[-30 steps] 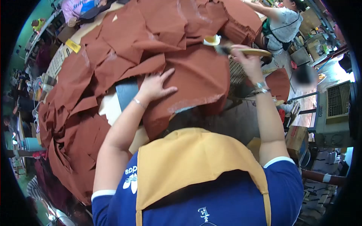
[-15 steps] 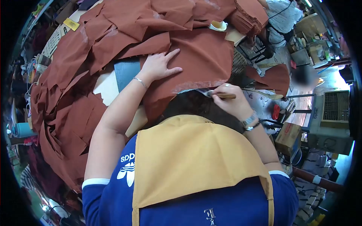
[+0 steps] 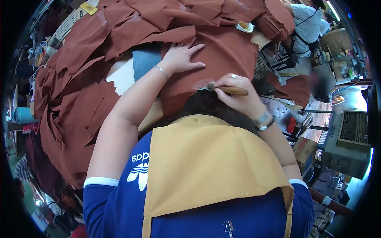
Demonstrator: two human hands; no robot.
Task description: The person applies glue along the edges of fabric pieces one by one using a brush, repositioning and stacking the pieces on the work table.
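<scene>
My left hand (image 3: 181,59) lies spread on a reddish-brown fabric piece (image 3: 226,51), near its left edge. In my right hand (image 3: 237,94) is a brush (image 3: 234,91) with a wooden handle, its bristles touching the near edge of that piece. A whitish smear (image 3: 201,85) runs along this edge, to the left of the bristles. Beyond the piece stands a small white cup (image 3: 245,27) with something yellowish inside. A grey-blue board (image 3: 145,62) shows beneath my left forearm.
Heaped brown fabric pieces (image 3: 79,103) cover the left and far side. Another person (image 3: 307,23) is at the far right. A cardboard box (image 3: 304,152) and a grey cooler unit (image 3: 349,139) stand on the right. A yellow packet (image 3: 88,8) lies at the far left.
My right hand has come down from near the cup to the fabric's near edge, then shifted left along it with the brush. My left hand stays spread on the fabric. The view has shifted.
</scene>
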